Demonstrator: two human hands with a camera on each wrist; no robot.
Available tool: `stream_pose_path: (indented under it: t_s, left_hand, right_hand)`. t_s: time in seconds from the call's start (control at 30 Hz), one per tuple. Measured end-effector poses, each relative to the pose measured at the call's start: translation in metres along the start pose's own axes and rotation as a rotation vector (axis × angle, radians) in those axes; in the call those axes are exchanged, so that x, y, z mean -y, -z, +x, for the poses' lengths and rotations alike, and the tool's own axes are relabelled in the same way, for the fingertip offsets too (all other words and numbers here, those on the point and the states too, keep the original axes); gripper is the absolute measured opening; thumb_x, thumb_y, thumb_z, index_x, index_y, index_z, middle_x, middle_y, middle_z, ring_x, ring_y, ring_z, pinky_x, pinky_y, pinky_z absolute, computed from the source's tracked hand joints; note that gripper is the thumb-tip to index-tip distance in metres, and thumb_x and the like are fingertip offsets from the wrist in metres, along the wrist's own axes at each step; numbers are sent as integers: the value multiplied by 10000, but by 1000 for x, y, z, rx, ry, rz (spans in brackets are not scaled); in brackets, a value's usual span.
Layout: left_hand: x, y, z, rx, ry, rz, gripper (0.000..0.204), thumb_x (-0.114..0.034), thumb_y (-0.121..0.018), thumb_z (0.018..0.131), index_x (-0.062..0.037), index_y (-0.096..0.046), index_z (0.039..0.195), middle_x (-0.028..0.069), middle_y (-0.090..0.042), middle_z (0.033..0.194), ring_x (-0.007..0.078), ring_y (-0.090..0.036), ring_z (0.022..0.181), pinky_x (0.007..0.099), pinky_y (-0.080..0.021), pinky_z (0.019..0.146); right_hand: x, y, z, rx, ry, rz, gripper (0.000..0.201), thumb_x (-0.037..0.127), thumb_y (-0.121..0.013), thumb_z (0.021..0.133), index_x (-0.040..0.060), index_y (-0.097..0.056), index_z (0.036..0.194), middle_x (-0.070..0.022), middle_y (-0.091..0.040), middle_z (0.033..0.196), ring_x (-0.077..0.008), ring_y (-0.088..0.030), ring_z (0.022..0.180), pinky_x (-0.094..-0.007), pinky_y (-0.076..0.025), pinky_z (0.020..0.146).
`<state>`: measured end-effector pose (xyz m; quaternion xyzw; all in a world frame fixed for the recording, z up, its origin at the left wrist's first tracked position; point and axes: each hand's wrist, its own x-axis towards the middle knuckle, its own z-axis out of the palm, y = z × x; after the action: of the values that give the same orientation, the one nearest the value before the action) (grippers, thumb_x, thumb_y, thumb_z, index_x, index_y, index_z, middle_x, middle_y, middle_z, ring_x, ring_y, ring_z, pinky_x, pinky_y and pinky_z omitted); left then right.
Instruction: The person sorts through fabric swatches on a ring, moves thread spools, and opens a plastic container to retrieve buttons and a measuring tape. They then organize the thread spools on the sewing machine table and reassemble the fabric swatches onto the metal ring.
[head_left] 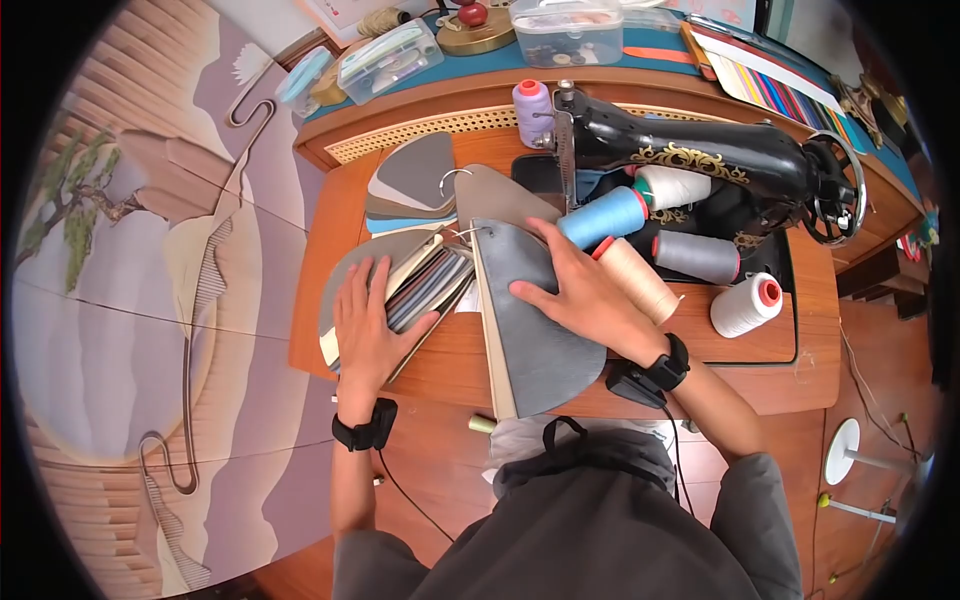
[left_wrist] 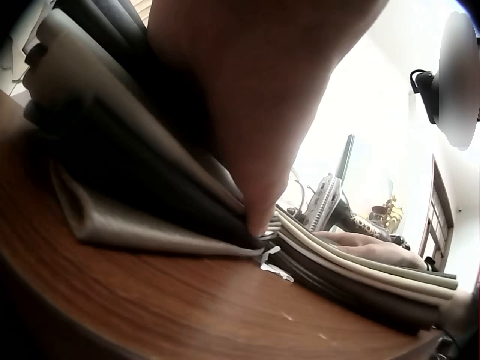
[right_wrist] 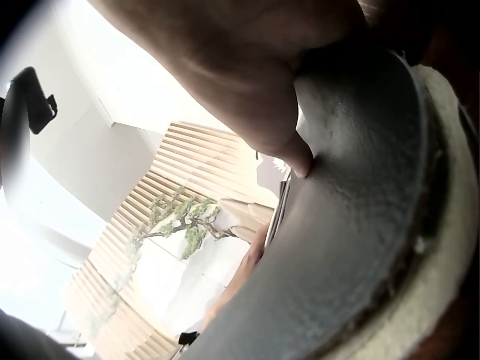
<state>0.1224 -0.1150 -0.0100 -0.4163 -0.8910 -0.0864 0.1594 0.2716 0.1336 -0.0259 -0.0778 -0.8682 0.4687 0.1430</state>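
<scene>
A ringed set of leather swatches lies spread on the wooden sewing table in the head view. My left hand rests on the left part of it, fingers spread and thumb apart, beside a stack of folded swatch edges. On the right, a dark grey swatch tops a pile of pale and brown ones. Across its upper right edge lies my right hand, thumb extended on the grey surface. A metal ring shows at the swatches' narrow ends. The left wrist view shows the layered right-hand pile from its edge.
A black sewing machine stands at the back right. Several thread cones lie near my right hand, including a blue one and a peach one. A white cone stands farther right. Clear plastic boxes line the shelf behind.
</scene>
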Motion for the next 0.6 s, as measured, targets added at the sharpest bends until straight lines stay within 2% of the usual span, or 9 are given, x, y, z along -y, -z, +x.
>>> stream_pose_path:
  t_s: [0.1,0.17,0.27,0.3,0.33,0.43,0.53,0.6]
  left_hand:
    - [16,0,2,7,24,-17,823,-467,-796,767,-49,-482,1403,195,-507,1392,414,-432,1318,499,-345,1090]
    - [27,3,2,42,86,-168,792,-467,-782,786,-37,-496,1386,191,-527,1376,420,-456,1293,498,-361,1076]
    - [27,5,1,47,75,-138,752,-423,-765,811,-42,-486,1396,208,-502,1415,405,-469,1295,473,-374,1088]
    - [25,2,-1,37,62,-86,807,-451,-776,789,-53,-466,1418,207,-474,1438,400,-430,1338,498,-333,1120]
    - [21,2,-3,38,70,-85,807,-451,-776,789,-53,-466,1418,207,-474,1438,400,-430,1338,498,-333,1120]
    - [9,-2,-5,-12,-8,68,986,-522,-816,709,-78,-388,1479,199,-389,1497,393,-305,1432,573,-209,1167]
    - [-1,-6,-2,-18,-50,-10,1024,-532,-822,691,-52,-378,1478,201,-395,1491,394,-314,1425,569,-217,1165]
    - [-8,-8,1,-4,-51,3,1053,-524,-836,676,-35,-365,1481,200,-385,1497,392,-306,1430,569,-226,1161]
  right_hand:
    - [1,-1,-1,-11,0,-12,723,268,-660,926,-68,-295,1452,-301,-483,1389,-422,-492,1286,-448,-406,1070]
    - [2,1,-2,-23,-1,-49,726,279,-687,919,5,-307,1473,-247,-468,1438,-391,-453,1346,-416,-379,1107]
    - [11,5,-5,-9,42,-85,686,223,-702,898,26,-354,1456,-216,-456,1452,-384,-442,1355,-414,-383,1108]
    - [6,-1,-5,-77,114,-204,618,189,-710,882,48,-431,1416,-197,-445,1458,-369,-448,1351,-419,-394,1098]
    - [7,-1,-5,-70,118,-202,618,189,-710,882,48,-431,1416,-197,-445,1458,-369,-448,1351,-419,-394,1098]
    - [18,3,-3,-91,211,-272,509,154,-706,880,47,-514,1340,-187,-473,1438,-362,-460,1339,-428,-393,1097]
    - [36,10,7,-51,233,-141,393,105,-688,884,39,-577,1256,-179,-549,1362,-348,-514,1290,-418,-427,1062]
    - [44,11,16,-7,212,16,322,68,-632,895,16,-566,1206,-214,-624,1206,-387,-601,1119,-446,-482,924]
